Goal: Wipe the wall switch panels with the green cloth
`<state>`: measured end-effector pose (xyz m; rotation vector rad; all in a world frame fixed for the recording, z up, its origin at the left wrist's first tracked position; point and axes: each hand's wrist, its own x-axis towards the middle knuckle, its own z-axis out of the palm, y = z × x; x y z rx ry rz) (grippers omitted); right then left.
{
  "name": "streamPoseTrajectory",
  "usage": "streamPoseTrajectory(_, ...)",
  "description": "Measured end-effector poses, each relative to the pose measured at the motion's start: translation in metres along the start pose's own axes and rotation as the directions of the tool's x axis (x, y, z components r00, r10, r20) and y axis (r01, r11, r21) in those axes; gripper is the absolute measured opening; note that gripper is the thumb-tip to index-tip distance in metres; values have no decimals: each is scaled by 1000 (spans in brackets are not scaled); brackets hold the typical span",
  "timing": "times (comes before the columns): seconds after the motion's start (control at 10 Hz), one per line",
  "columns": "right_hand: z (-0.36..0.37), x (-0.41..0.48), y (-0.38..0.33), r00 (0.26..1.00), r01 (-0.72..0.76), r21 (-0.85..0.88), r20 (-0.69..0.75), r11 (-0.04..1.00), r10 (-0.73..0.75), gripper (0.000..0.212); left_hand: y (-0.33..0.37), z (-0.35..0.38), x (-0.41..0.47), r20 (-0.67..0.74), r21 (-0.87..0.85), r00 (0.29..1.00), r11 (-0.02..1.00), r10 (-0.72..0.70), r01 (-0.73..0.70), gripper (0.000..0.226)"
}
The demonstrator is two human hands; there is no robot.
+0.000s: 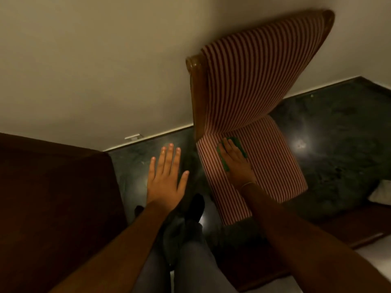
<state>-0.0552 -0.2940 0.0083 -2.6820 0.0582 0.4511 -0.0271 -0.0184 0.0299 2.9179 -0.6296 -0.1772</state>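
My right hand lies flat, palm down, on the folded green cloth, pressing it against the seat of the red-and-white striped upholstered chair with a glossy brown wooden frame; the fingers are stretched out over the cloth rather than curled round it, so I cannot tell whether any of them pinch it. The cloth shows as a soft green edge past my fingertips and along the thumb side, near the back of the seat where the cushion meets the tall curved backrest. The chair fabric is taut, with narrow even stripes, and the frame's rounded wooden corners catch the light. A thin gold-coloured bangle circles my right wrist. My left hand hovers to the left of the chair, open with all fingers spread and straight, holding nothing, above the dark green polished stone floor, which gleams with pale reflections. The chair backs onto a plain cream wall, smooth and matte. Further left of the chair stands a dark brown wooden piece of furniture with a flat top, dim in shadow. Below the chair in the frame my legs, in grey trousers, reach towards it.
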Motion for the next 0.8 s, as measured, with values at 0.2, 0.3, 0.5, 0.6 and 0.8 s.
streamPoseTrajectory(0.2,47,40,33,996,12,-69,93,998,-6,69,0,53,6,-26,61,1000,998,7,-5,75)
streamPoseTrajectory(0.3,65,59,48,992,4,-78,122,997,6,71,-4,58,2,0,81,1000,997,1,-1,76)
streamPoseTrajectory(0.5,87,86,56,966,-22,-73,256,997,40,77,-8,55,-1,75,81,997,996,-31,25,76)
streamPoseTrajectory(0.6,87,82,54,962,-37,-105,265,994,64,89,-6,61,-1,91,96,996,995,1,-9,77)
streamPoseTrajectory(0.8,67,61,36,975,-36,-136,214,990,65,103,3,52,7,69,89,997,995,36,-42,77)
